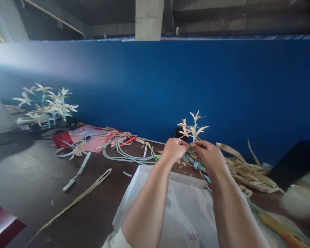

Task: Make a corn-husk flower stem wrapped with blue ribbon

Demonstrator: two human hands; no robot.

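A small artificial flower stem [195, 132], with cream husk-like petals and a light-blue wrapped stalk, stands upright between my hands above the far side of the table. My right hand [205, 151] pinches the lower stalk between thumb and fingers. From the other side, my left hand [177, 148] is closed at the base of the side blossoms, thumb and fingertip pressed together, and its fingertips nearly meet those of the right. The stalk's lower end is hidden behind the hands. Beneath my forearms lies a shallow white box lid [178, 203] with red handwriting.
Finished-looking blossom stems [53, 106] stand at the far left. Looped pale-blue tubing [126, 158], pink sheets [93, 137] and a red-handled tool [128, 141] lie mid-table. Dry husks [250, 175] are heaped at right near a white container [301, 199]. A blue partition [155, 86] runs behind.
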